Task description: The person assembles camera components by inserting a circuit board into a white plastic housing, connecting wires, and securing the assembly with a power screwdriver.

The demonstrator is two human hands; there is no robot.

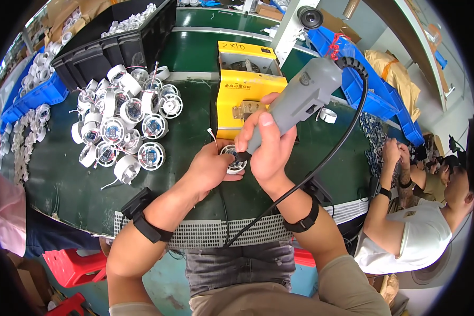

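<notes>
My right hand [273, 150] is wrapped around a grey electric screwdriver [306, 89], which is tilted with its tip down to the left. The tip meets a small round white housing [239, 167] with a circuit board inside. My left hand [206, 164] pinches this housing above the green work surface, with its thumb over the board. A short wire with a white connector [209, 130] rises by the left fingers. Just beyond both hands stands a yellow screw feeder [229, 113]. The screwdriver's black cable [329, 154] curves past my right forearm.
Several white housings with boards [113, 130] lie piled at the left. Behind them are a black crate [97, 62] and a blue bin [50, 90]. One loose white part [328, 115] sits right of the feeder. A co-worker [405, 231] works at the right near blue trays [371, 102].
</notes>
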